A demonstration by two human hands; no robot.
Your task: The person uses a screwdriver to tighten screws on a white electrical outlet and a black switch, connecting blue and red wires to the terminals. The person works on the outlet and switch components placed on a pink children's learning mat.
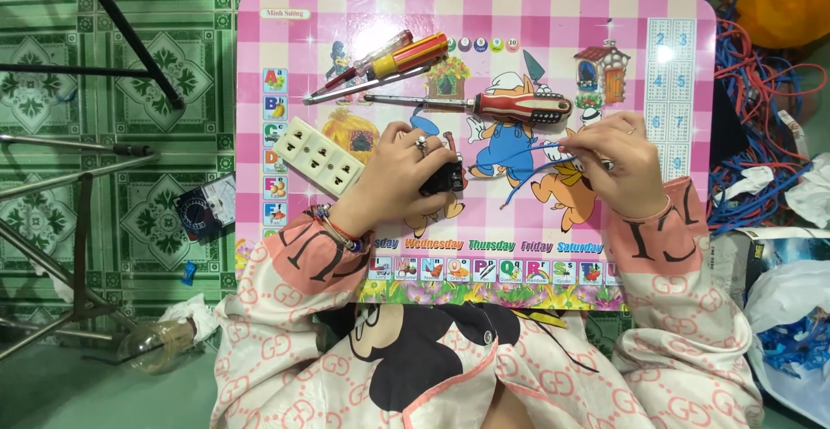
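A pink checkered lap board printed with cartoon figures (622, 14) carries the things. Near its far edge lie a yellow-and-red-handled screwdriver (406, 55) and a slim red tester screwdriver (367, 59); just nearer, a red-and-black-handled screwdriver (510, 106). A cream plastic socket strip (318, 156) lies aslant by the left edge.

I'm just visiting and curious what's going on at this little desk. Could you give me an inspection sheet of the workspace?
Surface: pink checkered lap desk with cartoon pictures, resting over the person's lap.
Job's things: small black electrical part in the left hand; thin blue wire pinched by the right hand.
Clutter: cream multi-socket outlet block; red-and-black-handled screwdriver; yellow-and-red-handled screwdriver; clear-handled tester screwdriver.
Hands: both closed on their items.
Cables: tangle of blue and red wires on the floor to the right.
Surroundings: green patterned floor tiles; metal stand legs; plastic bags.
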